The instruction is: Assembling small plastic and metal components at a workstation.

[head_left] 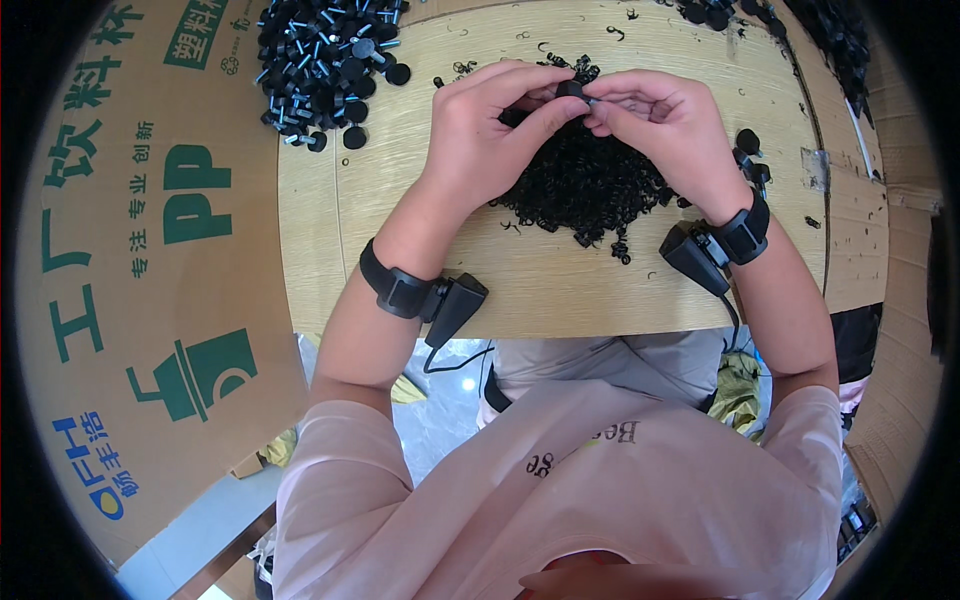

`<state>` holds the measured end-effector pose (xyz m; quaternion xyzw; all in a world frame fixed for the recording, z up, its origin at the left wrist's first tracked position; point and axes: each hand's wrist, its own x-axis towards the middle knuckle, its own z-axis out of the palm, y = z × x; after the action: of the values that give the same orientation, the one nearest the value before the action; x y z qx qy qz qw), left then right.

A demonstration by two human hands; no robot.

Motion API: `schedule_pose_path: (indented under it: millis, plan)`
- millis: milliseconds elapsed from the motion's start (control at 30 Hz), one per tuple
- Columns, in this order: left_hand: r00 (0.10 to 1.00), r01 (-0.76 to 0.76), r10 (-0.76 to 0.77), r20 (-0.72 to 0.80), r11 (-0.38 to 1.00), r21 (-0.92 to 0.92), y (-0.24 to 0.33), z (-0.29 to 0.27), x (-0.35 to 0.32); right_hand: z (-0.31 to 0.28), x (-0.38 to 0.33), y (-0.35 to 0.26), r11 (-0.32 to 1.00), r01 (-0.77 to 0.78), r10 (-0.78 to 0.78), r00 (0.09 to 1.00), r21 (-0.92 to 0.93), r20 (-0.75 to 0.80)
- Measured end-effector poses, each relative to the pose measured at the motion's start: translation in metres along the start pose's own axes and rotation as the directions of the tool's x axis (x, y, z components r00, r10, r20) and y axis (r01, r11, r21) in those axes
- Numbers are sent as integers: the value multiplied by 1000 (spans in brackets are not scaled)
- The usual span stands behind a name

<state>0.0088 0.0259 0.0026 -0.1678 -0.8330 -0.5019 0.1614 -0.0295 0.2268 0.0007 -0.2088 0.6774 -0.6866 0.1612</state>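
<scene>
Over the far side of a dark heap, my left hand [490, 130] is closed on a black round-headed screw foot [571, 90], its head between thumb and forefinger. My right hand [672, 125] meets it from the right, thumb and forefinger pinched together at the foot's stud side. What those right fingertips grip is too small and covered to make out. Beneath both hands lies a heap of small curled black plastic pieces [590, 185], with some strays around it.
A pile of black round-headed screw feet with metal studs [330, 75] lies at the far left of the wooden table [400, 290]. Several more feet [750, 150] sit right of my right hand. A printed cardboard sheet [180, 300] flanks the left side; cables hang from both wrist devices.
</scene>
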Motion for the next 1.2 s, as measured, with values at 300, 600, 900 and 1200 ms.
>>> schedule_pose_path:
  millis: [300,600,900,1200]
  plan:
    - [1000,3,-3,8,999,-34,-1,2,0,-1,0,2,999,8,-9,1000,47,10]
    - [997,-75,75,-2,997,-35,-3,3,2,3,0,7,997,54,-53,999,49,-14]
    - [983,-178,176,58,984,24,4,4,4,1,-1,5,998,58,-58,997,-16,-56]
    - [983,-172,177,56,981,-88,1,3,2,-1,-6,-6,700,369,-419,905,-612,67]
